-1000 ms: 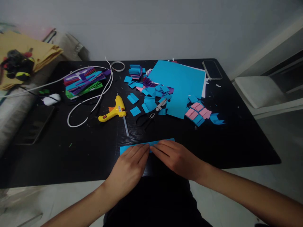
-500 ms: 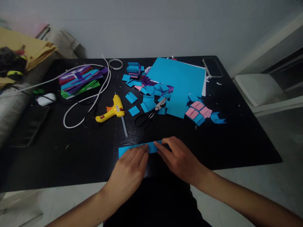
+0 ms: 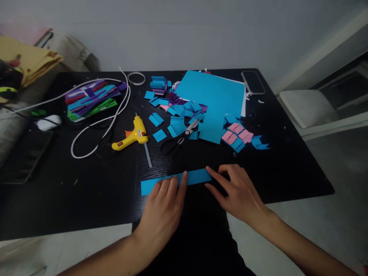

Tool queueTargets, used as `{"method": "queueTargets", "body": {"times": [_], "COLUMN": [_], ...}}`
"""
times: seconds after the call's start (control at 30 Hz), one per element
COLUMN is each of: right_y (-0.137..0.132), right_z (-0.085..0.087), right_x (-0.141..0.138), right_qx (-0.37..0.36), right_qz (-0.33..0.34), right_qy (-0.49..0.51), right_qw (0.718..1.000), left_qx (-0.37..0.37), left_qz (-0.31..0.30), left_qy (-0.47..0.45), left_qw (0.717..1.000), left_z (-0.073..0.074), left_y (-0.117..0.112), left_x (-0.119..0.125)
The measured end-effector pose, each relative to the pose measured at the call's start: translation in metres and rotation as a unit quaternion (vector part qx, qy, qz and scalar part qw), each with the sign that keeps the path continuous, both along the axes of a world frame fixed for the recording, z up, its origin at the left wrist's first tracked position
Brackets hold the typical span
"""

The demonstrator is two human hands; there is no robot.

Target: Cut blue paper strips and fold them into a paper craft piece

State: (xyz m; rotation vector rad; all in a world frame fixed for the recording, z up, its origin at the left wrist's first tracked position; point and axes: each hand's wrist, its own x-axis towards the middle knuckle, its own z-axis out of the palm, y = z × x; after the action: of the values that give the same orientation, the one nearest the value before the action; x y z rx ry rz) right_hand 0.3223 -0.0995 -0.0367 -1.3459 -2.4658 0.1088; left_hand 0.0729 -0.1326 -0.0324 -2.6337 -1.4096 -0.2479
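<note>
A long blue paper strip (image 3: 198, 176) lies near the front edge of the black table (image 3: 97, 203). My left hand (image 3: 166, 199) rests on its middle, fingers stretched out and pressing it down. At the strip's right end, my right hand (image 3: 234, 189) has its index fingertip on the corner, with thumb and finger apart. Beyond the strip are scissors (image 3: 181, 138) with black handles and a yellow glue gun (image 3: 135, 134) with a glue stick in its back. Folded blue paper pieces (image 3: 156, 119) lie around them.
A large blue sheet (image 3: 215, 92) covers the back middle. Pink folded pieces (image 3: 237, 133) and a phone (image 3: 253, 82) are on the right. Bundled coloured strips (image 3: 92, 97), a white cable (image 3: 73, 143), a white mouse (image 3: 48, 122) and a dark tablet-like slab (image 3: 25, 157) occupy the left.
My right hand has slid rightward along the strip to its end, and its thumb and index finger have spread. My left index finger has straightened on the paper. The view has shifted slightly.
</note>
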Motion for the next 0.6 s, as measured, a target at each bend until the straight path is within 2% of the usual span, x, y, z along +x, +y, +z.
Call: {"method": "queueTargets", "body": {"times": [0.2, 0.4, 0.6], "right_y": [0.001, 0.002, 0.003], "right_z": [0.0, -0.001, -0.001], "right_x": [0.0, 0.001, 0.0], "right_qx": [0.0, 0.005, 0.013], "right_qz": [-0.007, -0.007, -0.003], "right_qy": [0.004, 0.002, 0.006], "right_qw": [1.0, 1.0, 1.0], "left_qx": [-0.013, 0.006, 0.031], "left_qz": [0.006, -0.015, 0.006], "left_qy": [0.029, 0.093, 0.119], "left_qw": [0.999, 0.995, 0.992], "left_z": [-0.002, 0.004, 0.007], "left_y": [-0.003, -0.008, -0.016], "left_x": [-0.006, -0.039, -0.07]}}
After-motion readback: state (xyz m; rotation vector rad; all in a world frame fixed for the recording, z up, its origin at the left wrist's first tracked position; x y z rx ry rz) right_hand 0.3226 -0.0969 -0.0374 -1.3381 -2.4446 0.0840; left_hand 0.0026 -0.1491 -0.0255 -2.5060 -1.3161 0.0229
